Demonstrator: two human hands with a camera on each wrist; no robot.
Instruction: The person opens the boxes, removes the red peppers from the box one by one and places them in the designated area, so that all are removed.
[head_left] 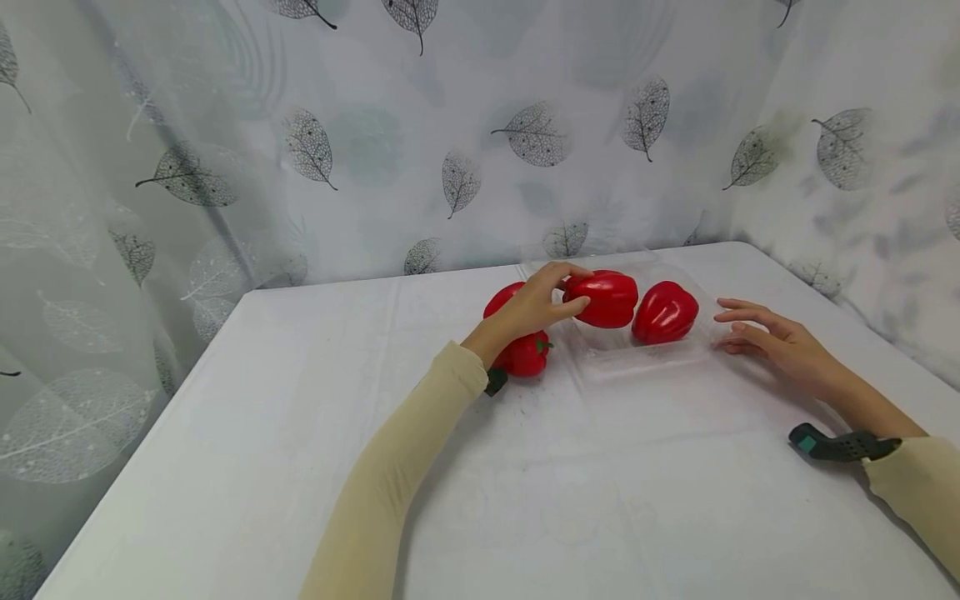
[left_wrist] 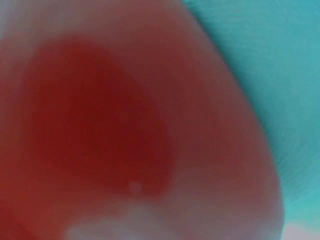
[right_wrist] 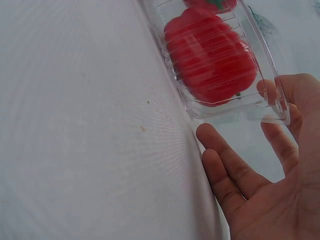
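Note:
My left hand (head_left: pixel 536 304) grips a red bell pepper (head_left: pixel 603 298) on its side, thumb in front and fingers over its top, above the left part of a clear plastic box (head_left: pixel 637 360). A second red bell pepper (head_left: pixel 666 313) lies in the box, to the right of the held one. Beside the box's right end is my right hand (head_left: pixel 780 346), fingers spread and loosely bent. The right wrist view shows its upper fingertips (right_wrist: pixel 265 90) right at the rim and the lower ones below the box. A red blur (left_wrist: pixel 95 125) fills much of the left wrist view.
Left of the box, partly behind my left wrist, lie two more red bell peppers, one farther back (head_left: pixel 501 297) and one nearer (head_left: pixel 525 357) with a green stem. All stand on a white-covered table (head_left: pixel 247 450). A leaf-patterned curtain (head_left: pixel 375 142) hangs behind it.

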